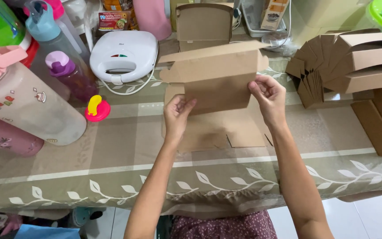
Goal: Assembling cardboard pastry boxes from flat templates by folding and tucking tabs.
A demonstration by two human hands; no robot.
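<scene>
My left hand (177, 116) was partly closed, its fingertips and thumb pinching the lower left edge of the raised panel of a flat cardboard box blank (215, 84). My right hand (268, 95) was likewise partly closed, thumb and fingers gripping the right edge of the same panel. The blank sat at the middle of the table (111, 150); its rear portion was folded upright between my hands, while its front flaps lay flat on the tablecloth.

Item count, cardboard:
- One blank in my hands.
- One folded box (204, 22) with its lid up, standing behind the blank.
- One stack of folded boxes (359, 59) to the right; three were distinct, though the view possibly hid more.
- One bundle of flat blanks (308, 79) leaning against that stack; the number could not be told.

Item count, other:
- One white sandwich maker (124, 55), closed, to the left of the blank.
- One pink and yellow bottle cap (97, 109), just beside the bottles.
- Several drinking bottles at the far left, including one pale bottle (27, 108) lying on its side and one purple-topped bottle (69, 73).
</scene>
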